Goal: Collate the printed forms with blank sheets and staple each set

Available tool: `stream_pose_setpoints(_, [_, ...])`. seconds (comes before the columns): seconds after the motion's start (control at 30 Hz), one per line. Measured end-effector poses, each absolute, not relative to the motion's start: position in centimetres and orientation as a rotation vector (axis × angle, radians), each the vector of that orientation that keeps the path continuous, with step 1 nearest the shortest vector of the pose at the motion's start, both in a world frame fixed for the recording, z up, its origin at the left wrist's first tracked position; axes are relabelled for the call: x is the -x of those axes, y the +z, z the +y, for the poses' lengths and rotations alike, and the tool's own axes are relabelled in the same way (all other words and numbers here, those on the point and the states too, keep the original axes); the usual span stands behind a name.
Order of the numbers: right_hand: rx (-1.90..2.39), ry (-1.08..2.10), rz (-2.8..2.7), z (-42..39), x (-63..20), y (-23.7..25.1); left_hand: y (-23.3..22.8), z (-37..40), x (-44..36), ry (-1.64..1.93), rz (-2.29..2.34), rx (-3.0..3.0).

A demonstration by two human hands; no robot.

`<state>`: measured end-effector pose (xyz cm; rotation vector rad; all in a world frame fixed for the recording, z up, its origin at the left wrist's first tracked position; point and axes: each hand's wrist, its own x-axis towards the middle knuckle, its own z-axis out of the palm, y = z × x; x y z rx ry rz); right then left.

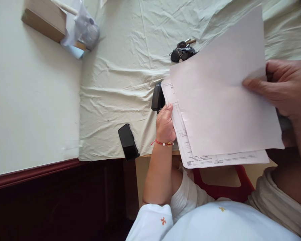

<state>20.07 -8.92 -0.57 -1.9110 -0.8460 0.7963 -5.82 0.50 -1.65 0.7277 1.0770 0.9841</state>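
My left hand (166,124), with a red string bracelet (163,143) at the wrist, grips the left edge of a stack of printed papers (180,122). A blank-looking sheet of paper (220,97) lies over most of that stack, its upper part lifted. On the right, my right hand (283,87) pinches this sheet with the thumb on its face; the other fingers are mostly hidden behind it. Just beyond my left hand is a black stapler-like object (157,96), partly covered by the papers.
A black phone (128,142) rests near the table's front edge. Keys (183,51) lie on the pale green cloth (125,67) behind the papers. At the back left are a cardboard box (43,20) and a plastic bag (86,26). A red stool (223,190) shows below.
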Motion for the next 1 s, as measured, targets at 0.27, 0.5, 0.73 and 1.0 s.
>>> stream_pose_setpoints(0.27, [1.985,0.891,-0.741,-8.2,-19.0,1.2,-1.3,0.3,5.8,0.968,1.048,-0.726])
stream_pose_setpoints(0.5, [1.955,0.881,-0.766,-8.3,-19.3,0.9,-1.0,0.3,5.6,0.931,1.045,-0.730])
stream_pose_setpoints(0.73, [1.867,0.903,-0.751,-8.3,-19.5,0.5,-0.9,0.2,5.6,0.922,1.022,-0.734])
stream_pose_setpoints(1.0, [1.801,0.677,-0.859,-8.9,-20.9,-2.2,-1.6,0.6,6.2,0.968,1.039,-0.728])
